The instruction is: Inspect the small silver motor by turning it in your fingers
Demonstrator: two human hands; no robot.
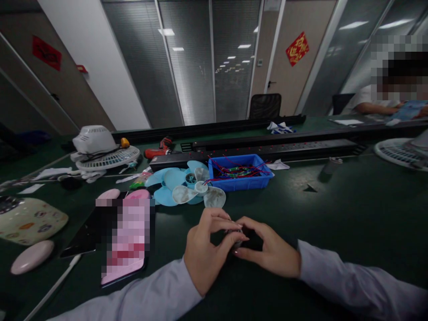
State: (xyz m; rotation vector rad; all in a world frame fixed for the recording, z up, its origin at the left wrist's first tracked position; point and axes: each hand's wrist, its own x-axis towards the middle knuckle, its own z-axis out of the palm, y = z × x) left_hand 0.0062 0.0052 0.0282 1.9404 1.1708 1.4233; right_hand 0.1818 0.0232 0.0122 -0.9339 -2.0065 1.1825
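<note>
Between my two hands is a small dark round part, mostly covered by fingers. My left hand pinches it from the left and above, with thumb and fingers closed round it. From the right, my right hand holds the same part between thumb and index finger. Just beyond my hands lie a grey fan blade and light blue fan blades. Behind them a blue bin holds red wires and green circuit boards.
Phones or tablets, a pink oval object and a patterned rounded item lie left. Farther off are a white fan, a red power drill and long black rails. Another person sits back right.
</note>
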